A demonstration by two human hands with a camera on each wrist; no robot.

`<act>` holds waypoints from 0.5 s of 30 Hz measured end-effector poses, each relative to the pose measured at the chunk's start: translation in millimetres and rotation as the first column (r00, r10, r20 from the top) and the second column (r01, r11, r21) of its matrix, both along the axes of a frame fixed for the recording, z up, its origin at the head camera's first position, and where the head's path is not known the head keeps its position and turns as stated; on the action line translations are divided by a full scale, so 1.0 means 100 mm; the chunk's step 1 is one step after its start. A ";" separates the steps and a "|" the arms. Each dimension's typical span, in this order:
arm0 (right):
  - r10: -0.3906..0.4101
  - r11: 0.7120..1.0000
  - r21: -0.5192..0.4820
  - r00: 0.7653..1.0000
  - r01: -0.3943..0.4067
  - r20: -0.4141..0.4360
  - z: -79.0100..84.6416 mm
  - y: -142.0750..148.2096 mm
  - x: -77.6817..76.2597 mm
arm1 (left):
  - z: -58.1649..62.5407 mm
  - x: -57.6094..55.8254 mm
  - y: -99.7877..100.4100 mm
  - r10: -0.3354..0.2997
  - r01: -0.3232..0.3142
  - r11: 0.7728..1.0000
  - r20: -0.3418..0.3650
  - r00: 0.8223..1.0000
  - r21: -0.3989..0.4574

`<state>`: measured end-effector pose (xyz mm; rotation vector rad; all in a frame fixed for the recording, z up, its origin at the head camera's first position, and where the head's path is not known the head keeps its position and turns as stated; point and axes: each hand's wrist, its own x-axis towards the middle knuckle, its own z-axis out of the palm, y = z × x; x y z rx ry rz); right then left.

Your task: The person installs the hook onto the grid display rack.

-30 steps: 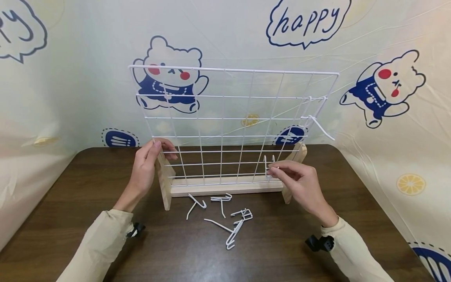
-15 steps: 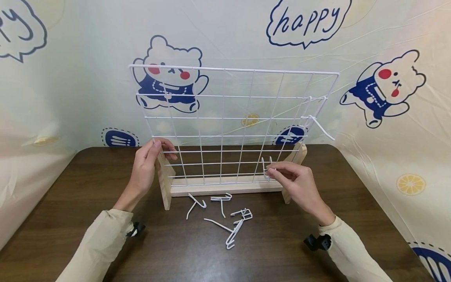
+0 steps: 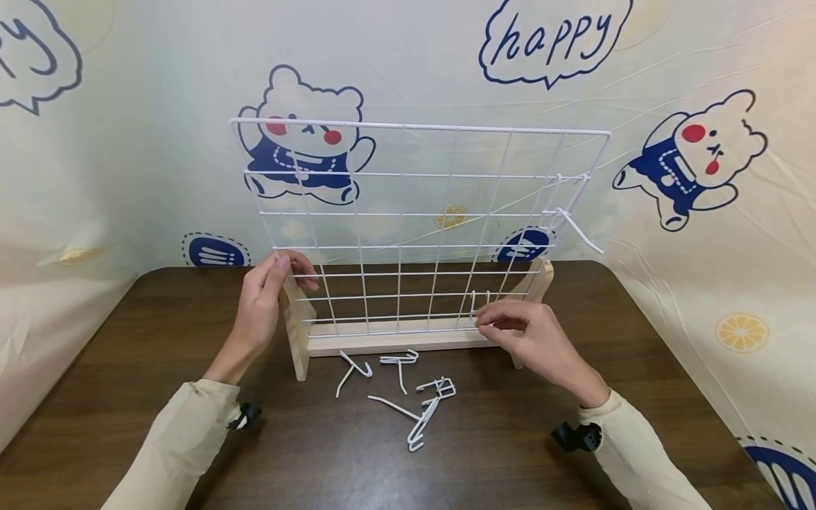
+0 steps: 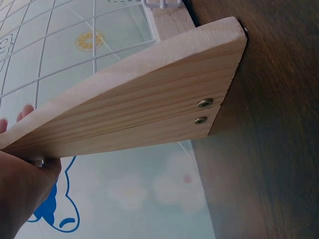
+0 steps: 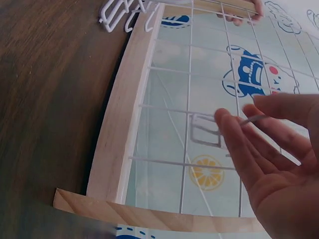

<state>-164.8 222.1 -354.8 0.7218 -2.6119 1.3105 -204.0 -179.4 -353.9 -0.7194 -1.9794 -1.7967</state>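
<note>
A white wire grid stands in a light wooden base. My left hand grips the top of the base's left side panel, with the thumb in front and other fingers behind. Between thumb and fingertips, my right hand pinches a white wire hook by its arm. The hook's two bent prongs point up and overlap the lower right grid wires in the head view. Another white hook hangs at the grid's upper right, its arm sticking out forward.
On the brown table in front of the base lie several loose white hooks: one on the left, one in the middle, and a tangled cluster nearer me. A printed cloth hangs behind and around the table.
My right hand has moved a little left and down with the hook, along the lower right of the grid. The left hand stays on the side panel.
</note>
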 end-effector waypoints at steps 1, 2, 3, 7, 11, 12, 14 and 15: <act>0.007 1.000 0.013 1.000 -0.007 0.006 0.00 0.00 0.00 | 0.00 0.00 0.00 0.001 -0.001 1.000 0.000 1.000 0.000; 0.018 1.000 0.025 1.000 -0.018 0.014 -0.01 0.01 -0.01 | 0.00 0.00 0.00 0.000 0.000 1.000 0.000 1.000 0.003; 0.030 0.999 0.034 0.999 -0.031 0.022 -0.01 0.01 -0.01 | 0.00 0.00 0.00 -0.001 0.001 1.000 0.000 1.000 0.004; 0.071 0.995 0.061 0.997 -0.073 0.034 -0.02 0.00 -0.01 | 0.00 0.00 0.00 -0.003 0.003 1.000 0.000 1.000 0.014; 0.105 0.992 0.070 0.994 -0.106 0.026 0.00 -0.04 0.01 | 0.00 0.00 0.00 -0.005 0.005 1.000 0.000 1.000 0.017; 0.113 0.991 0.068 0.993 -0.114 0.027 0.00 -0.06 0.02 | 0.00 0.00 0.00 -0.004 0.004 1.000 0.000 1.000 0.015; 0.130 0.990 0.058 0.991 -0.132 0.039 0.01 -0.08 0.04 | 0.00 -0.01 0.00 -0.006 0.006 1.000 0.000 1.000 0.015; 0.136 0.989 0.053 0.990 -0.138 0.045 0.02 -0.08 0.06 | -0.01 -0.01 0.00 -0.007 0.007 1.000 0.002 1.000 0.015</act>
